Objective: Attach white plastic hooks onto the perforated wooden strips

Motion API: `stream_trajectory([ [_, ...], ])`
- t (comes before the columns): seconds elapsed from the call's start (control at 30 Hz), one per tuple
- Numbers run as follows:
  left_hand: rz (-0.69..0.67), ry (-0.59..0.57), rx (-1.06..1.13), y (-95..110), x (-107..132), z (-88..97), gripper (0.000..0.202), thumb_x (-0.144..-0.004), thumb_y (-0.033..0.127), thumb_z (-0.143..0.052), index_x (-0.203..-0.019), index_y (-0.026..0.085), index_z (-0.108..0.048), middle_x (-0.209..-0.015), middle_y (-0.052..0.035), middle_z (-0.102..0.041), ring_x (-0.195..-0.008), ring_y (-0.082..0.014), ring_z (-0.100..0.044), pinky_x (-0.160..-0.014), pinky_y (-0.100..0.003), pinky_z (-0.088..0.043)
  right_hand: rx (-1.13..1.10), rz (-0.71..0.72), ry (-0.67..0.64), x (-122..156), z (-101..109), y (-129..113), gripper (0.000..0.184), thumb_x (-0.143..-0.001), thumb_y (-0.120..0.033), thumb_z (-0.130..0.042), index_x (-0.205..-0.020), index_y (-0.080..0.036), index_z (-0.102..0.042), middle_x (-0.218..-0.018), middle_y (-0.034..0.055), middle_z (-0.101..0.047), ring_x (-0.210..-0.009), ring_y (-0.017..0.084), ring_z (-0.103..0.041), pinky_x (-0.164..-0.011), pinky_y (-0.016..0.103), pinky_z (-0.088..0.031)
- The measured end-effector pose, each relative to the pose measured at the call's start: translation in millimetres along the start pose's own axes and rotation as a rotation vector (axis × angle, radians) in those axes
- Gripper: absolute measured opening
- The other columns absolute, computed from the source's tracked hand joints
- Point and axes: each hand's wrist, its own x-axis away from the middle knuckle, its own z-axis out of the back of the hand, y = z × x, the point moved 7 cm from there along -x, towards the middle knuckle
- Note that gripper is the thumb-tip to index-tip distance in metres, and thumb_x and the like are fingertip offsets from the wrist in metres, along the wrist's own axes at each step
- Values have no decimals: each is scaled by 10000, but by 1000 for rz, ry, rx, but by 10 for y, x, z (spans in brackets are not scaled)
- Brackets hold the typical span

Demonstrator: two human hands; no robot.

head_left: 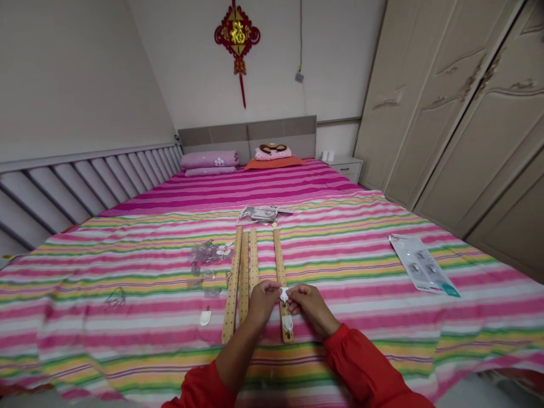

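Note:
Several long wooden strips point(242, 266) with rows of holes lie side by side on a striped bedsheet point(361, 249). My left hand point(262, 300) and my right hand point(309, 306) meet over the rightmost strip point(278, 255), both pinching a small white hook point(284, 294) between their fingertips. A second white hook point(288, 324) sits on that same strip just below, nearer to me. Both arms wear red sleeves.
Clear plastic hooks and wrappers point(207, 255) are scattered left of the strips, with one white hook point(205, 317) lying apart. A crumpled clear bag point(261, 213) lies beyond the strips. A flat printed package point(423, 265) rests at the right. Pillows point(210, 161) lie at the headboard, and wardrobes point(467, 113) stand on the right.

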Motion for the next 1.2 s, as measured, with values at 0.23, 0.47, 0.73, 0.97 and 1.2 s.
stream_trajectory([
  [0.23,38,14,-33,-74,13,-41,97,-571,192,-692,-658,157,-667,-591,-3,-655,-581,-141,-610,-571,-255,-481,30,-34,28,-11,28,67,223,-591,-298,-756,-552,-158,-588,-458,-2,-634,-384,105,-569,-387,204,-440],
  [0.47,31,22,-87,-113,12,-33,76,-580,175,-667,-655,164,-662,-596,-5,-652,-627,-154,-626,-608,-259,-488,44,-53,32,-25,49,116,242,-583,-318,-757,-539,-158,-580,-419,-18,-602,-347,88,-526,-365,192,-414],
  [0.73,10,25,-125,-114,6,-36,47,-592,145,-630,-624,173,-649,-601,1,-654,-603,-142,-609,-602,-248,-471,71,-45,48,-44,50,132,247,-584,-302,-744,-496,-169,-555,-370,-34,-563,-309,80,-494,-316,178,-369],
  [0.97,16,11,-113,-150,6,-45,52,-596,165,-629,-646,167,-643,-617,-9,-655,-618,-154,-609,-629,-269,-474,77,-42,60,-41,42,120,232,-587,-291,-721,-469,-160,-569,-357,-38,-549,-297,73,-485,-301,171,-354],
  [1.2,31,45,-162,-135,16,-42,72,-602,107,-599,-632,165,-628,-603,5,-631,-612,-136,-591,-624,-247,-467,75,-35,83,-37,50,126,223,-579,-294,-712,-485,-165,-556,-361,-40,-552,-296,69,-475,-301,170,-350],
])
